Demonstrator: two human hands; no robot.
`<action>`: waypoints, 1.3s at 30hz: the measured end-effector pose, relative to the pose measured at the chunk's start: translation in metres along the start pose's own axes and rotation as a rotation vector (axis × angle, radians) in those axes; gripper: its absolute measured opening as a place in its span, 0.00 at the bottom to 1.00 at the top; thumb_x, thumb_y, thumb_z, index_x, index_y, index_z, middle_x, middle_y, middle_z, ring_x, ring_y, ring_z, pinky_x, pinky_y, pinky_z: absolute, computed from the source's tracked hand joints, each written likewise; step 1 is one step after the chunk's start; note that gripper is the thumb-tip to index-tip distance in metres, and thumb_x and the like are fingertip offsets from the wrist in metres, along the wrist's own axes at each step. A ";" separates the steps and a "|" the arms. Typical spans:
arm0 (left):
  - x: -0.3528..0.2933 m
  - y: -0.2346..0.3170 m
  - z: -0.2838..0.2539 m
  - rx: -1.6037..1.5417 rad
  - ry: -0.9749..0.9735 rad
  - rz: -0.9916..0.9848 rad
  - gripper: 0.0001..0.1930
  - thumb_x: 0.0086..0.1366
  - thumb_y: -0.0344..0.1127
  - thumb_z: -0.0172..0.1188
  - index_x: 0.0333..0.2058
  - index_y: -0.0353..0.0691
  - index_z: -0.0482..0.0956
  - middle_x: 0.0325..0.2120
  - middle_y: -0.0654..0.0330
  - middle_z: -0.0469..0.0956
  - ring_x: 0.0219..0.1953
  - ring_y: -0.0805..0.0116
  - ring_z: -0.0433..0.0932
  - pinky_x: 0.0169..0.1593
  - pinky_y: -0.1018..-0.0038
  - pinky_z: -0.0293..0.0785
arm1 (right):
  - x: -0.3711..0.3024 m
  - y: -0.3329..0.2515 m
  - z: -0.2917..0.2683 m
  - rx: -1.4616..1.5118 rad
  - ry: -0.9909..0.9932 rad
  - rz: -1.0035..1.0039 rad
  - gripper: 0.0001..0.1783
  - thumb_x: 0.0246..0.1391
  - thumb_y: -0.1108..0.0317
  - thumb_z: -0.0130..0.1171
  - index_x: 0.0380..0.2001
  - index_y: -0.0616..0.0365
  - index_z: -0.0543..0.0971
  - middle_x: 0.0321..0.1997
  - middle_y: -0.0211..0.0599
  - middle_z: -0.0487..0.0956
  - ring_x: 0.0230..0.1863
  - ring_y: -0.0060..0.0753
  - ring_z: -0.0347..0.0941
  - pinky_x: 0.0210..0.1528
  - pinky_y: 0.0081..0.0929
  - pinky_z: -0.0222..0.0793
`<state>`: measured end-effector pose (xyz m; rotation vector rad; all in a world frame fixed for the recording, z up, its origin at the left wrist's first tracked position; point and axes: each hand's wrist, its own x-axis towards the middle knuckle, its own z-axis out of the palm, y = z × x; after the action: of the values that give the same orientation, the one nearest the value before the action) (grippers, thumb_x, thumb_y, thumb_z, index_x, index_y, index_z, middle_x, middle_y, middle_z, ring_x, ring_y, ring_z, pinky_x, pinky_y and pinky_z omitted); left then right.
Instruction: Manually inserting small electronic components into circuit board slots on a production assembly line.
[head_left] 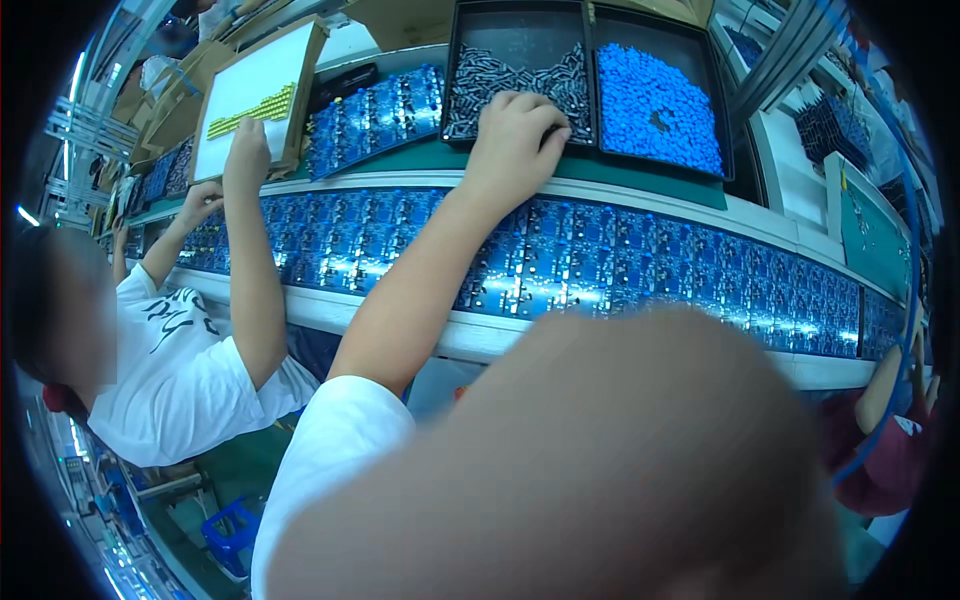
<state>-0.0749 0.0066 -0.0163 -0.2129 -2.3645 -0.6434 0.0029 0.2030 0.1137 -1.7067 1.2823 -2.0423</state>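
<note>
Head view shows us a black tray (520,35) of dark cylindrical parts (484,78) and, right of that tray, a second tray (640,27) of blue pieces (655,90). The parts look glossy, loosely heaped, beneath our left hand (514,147), curled at the black tray's near edge; either hand's grip we cannot tell

left grip (515,148) at dark cylindrical parts (481,84), blue parts (655,92) just beside

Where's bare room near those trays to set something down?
A narrow green strip lies bare between the blue-parts tray and the white rail. Crowded: that tray, the dark-parts tray under the left hand, and the circuit boards along the rail.
</note>
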 end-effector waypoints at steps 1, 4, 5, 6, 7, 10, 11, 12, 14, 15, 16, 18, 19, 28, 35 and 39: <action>0.000 0.000 0.000 0.003 -0.004 -0.003 0.05 0.59 0.34 0.64 0.32 0.41 0.84 0.39 0.58 0.80 0.49 0.51 0.73 0.55 0.57 0.66 | -0.001 -0.001 -0.002 -0.013 0.001 0.004 0.30 0.57 0.49 0.50 0.52 0.63 0.64 0.51 0.48 0.73 0.47 0.41 0.71 0.50 0.36 0.67; 0.001 0.001 -0.001 0.004 -0.011 -0.007 0.05 0.59 0.34 0.63 0.32 0.41 0.84 0.39 0.58 0.80 0.49 0.51 0.73 0.55 0.57 0.66 | -0.001 -0.003 -0.004 -0.053 -0.003 0.012 0.29 0.57 0.49 0.50 0.51 0.63 0.65 0.50 0.48 0.74 0.47 0.42 0.72 0.49 0.37 0.68; 0.001 0.001 -0.001 0.007 -0.016 -0.010 0.05 0.59 0.34 0.63 0.33 0.41 0.84 0.39 0.58 0.80 0.50 0.51 0.73 0.55 0.57 0.66 | 0.000 -0.003 -0.004 -0.067 -0.005 0.013 0.29 0.57 0.49 0.50 0.51 0.63 0.65 0.50 0.48 0.74 0.46 0.42 0.72 0.49 0.37 0.68; 0.002 0.001 -0.003 0.013 -0.020 -0.012 0.05 0.60 0.34 0.63 0.33 0.41 0.84 0.39 0.58 0.80 0.50 0.51 0.73 0.55 0.56 0.66 | 0.001 -0.004 -0.004 -0.080 -0.007 0.012 0.29 0.57 0.49 0.50 0.51 0.63 0.66 0.50 0.48 0.74 0.46 0.42 0.72 0.49 0.37 0.68; 0.002 0.001 -0.003 0.011 -0.017 -0.007 0.05 0.60 0.34 0.63 0.33 0.41 0.84 0.39 0.58 0.80 0.50 0.51 0.73 0.55 0.56 0.66 | 0.002 -0.005 -0.004 -0.093 -0.010 0.010 0.28 0.56 0.50 0.50 0.50 0.63 0.66 0.49 0.48 0.74 0.46 0.42 0.72 0.48 0.37 0.68; -0.002 -0.004 0.003 0.048 -0.027 -0.038 0.05 0.60 0.35 0.63 0.33 0.42 0.84 0.40 0.59 0.81 0.50 0.51 0.73 0.56 0.56 0.66 | 0.006 -0.006 -0.003 -0.137 -0.020 0.009 0.28 0.56 0.50 0.50 0.49 0.63 0.67 0.49 0.48 0.75 0.45 0.42 0.72 0.48 0.37 0.69; -0.002 -0.006 0.007 0.042 -0.023 -0.034 0.05 0.60 0.35 0.63 0.33 0.42 0.84 0.40 0.59 0.81 0.50 0.51 0.73 0.56 0.56 0.66 | 0.008 -0.006 -0.003 -0.152 -0.024 0.010 0.27 0.56 0.50 0.51 0.49 0.63 0.67 0.48 0.48 0.75 0.45 0.42 0.72 0.48 0.37 0.69; -0.002 -0.008 0.010 0.041 -0.025 -0.026 0.05 0.60 0.35 0.63 0.33 0.42 0.84 0.40 0.59 0.81 0.50 0.51 0.73 0.56 0.56 0.66 | 0.009 -0.006 -0.002 -0.167 -0.029 0.012 0.27 0.56 0.51 0.51 0.49 0.63 0.67 0.48 0.48 0.75 0.45 0.43 0.73 0.48 0.37 0.69; 0.000 -0.010 0.012 0.044 -0.033 -0.014 0.05 0.60 0.35 0.63 0.33 0.42 0.84 0.40 0.59 0.81 0.51 0.52 0.72 0.56 0.55 0.66 | 0.012 -0.006 -0.001 -0.188 -0.037 0.014 0.27 0.56 0.51 0.51 0.48 0.63 0.68 0.48 0.48 0.75 0.44 0.43 0.73 0.47 0.38 0.69; 0.000 -0.010 0.009 0.045 -0.032 -0.015 0.05 0.60 0.35 0.63 0.33 0.42 0.84 0.40 0.59 0.81 0.51 0.52 0.72 0.56 0.55 0.66 | 0.013 -0.006 0.000 -0.196 -0.041 0.014 0.26 0.56 0.51 0.51 0.48 0.63 0.68 0.47 0.48 0.75 0.44 0.43 0.73 0.47 0.38 0.69; -0.001 -0.010 0.007 0.048 -0.027 -0.013 0.05 0.60 0.35 0.63 0.33 0.42 0.84 0.40 0.59 0.81 0.51 0.52 0.73 0.56 0.55 0.66 | 0.013 -0.006 0.001 -0.204 -0.045 0.015 0.26 0.56 0.51 0.51 0.48 0.63 0.68 0.47 0.48 0.75 0.44 0.43 0.73 0.47 0.38 0.69; -0.002 -0.009 0.005 0.053 -0.019 -0.008 0.05 0.60 0.35 0.63 0.33 0.42 0.84 0.40 0.59 0.81 0.51 0.52 0.73 0.56 0.55 0.66 | 0.015 -0.006 0.001 -0.220 -0.053 0.018 0.26 0.56 0.52 0.51 0.47 0.63 0.69 0.47 0.49 0.76 0.43 0.43 0.73 0.47 0.38 0.70; -0.002 -0.007 0.005 0.051 -0.017 -0.009 0.05 0.60 0.35 0.63 0.33 0.42 0.84 0.40 0.59 0.81 0.51 0.52 0.73 0.56 0.55 0.66 | 0.016 -0.006 0.002 -0.229 -0.058 0.020 0.25 0.56 0.52 0.51 0.47 0.63 0.69 0.46 0.49 0.76 0.43 0.43 0.74 0.46 0.38 0.70; 0.000 0.003 -0.006 -0.002 0.006 -0.019 0.04 0.59 0.33 0.64 0.32 0.42 0.83 0.39 0.58 0.80 0.49 0.52 0.73 0.55 0.57 0.67 | 0.039 -0.009 0.013 -0.324 -0.144 -0.008 0.23 0.55 0.53 0.52 0.44 0.63 0.71 0.44 0.49 0.77 0.41 0.44 0.75 0.45 0.39 0.71; -0.002 0.003 -0.003 -0.045 0.029 -0.026 0.04 0.58 0.33 0.64 0.32 0.41 0.83 0.37 0.58 0.80 0.48 0.53 0.74 0.53 0.57 0.68 | 0.055 -0.010 0.026 -0.399 -0.208 -0.026 0.21 0.54 0.55 0.52 0.42 0.63 0.73 0.42 0.49 0.78 0.39 0.45 0.76 0.44 0.40 0.72; -0.003 0.003 -0.004 -0.030 0.008 -0.024 0.04 0.58 0.33 0.64 0.31 0.41 0.83 0.37 0.58 0.80 0.47 0.54 0.74 0.52 0.58 0.68 | 0.056 -0.004 0.032 -0.407 -0.209 -0.013 0.20 0.54 0.55 0.53 0.41 0.62 0.74 0.41 0.49 0.78 0.38 0.45 0.76 0.43 0.40 0.72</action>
<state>-0.0690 0.0076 -0.0143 -0.1951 -2.3546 -0.6905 0.0143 0.1549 0.1555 -2.0322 1.6991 -1.6315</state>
